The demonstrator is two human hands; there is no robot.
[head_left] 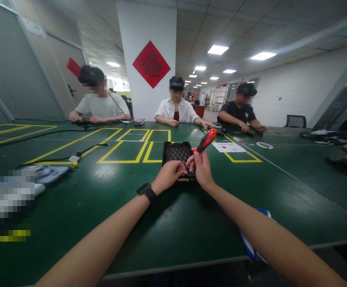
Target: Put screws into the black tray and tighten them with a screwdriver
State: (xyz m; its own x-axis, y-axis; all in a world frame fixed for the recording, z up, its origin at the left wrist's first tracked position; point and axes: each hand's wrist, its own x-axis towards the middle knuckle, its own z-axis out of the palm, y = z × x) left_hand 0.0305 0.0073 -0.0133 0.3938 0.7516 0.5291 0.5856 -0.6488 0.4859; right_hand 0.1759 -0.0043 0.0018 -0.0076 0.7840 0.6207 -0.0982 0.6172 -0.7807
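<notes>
One black case (164, 154) shows a textured interior (177, 153)

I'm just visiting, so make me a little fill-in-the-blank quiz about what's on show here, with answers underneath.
1. The camera wearer holds the red-and-black-handled tool in the ____ hand.
2. The wearer's black watch is at the wrist of the ____ hand.
3. The tape outlines on the tabletop are ____ in colour.
4. The sign on the white pillar is shaped like a ____.

Missing words: right; left; yellow; diamond.
</notes>
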